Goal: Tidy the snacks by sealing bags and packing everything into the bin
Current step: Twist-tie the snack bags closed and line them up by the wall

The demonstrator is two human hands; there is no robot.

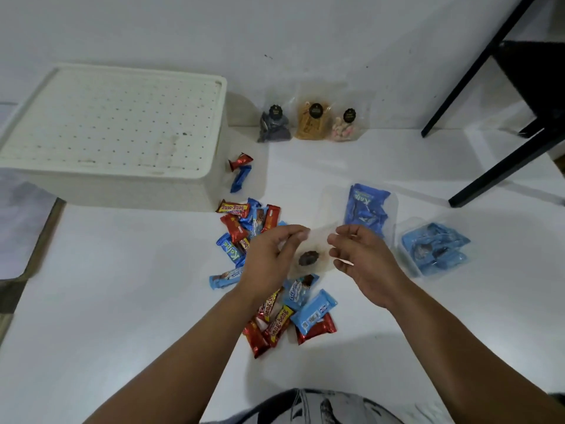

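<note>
Two hands pinch one clear bag [316,249]: left hand [269,258] and right hand [360,258] grip its top edge; loose snack bars [275,322] beneath them.

A white floor [122,301] meets a plain white wall [275,26], with black chair legs [477,71] at two o'clock.

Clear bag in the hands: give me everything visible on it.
The clear bag is thin, see-through plastic film, hard to trace against the white surface. A dark scalloped sticker sits on its lower part. It looks empty, though that is not certain. It is held above the scattered snack bars, with the left hand pinching one side of its top edge and the right hand the other. Whether the top is sealed cannot be told.
</note>
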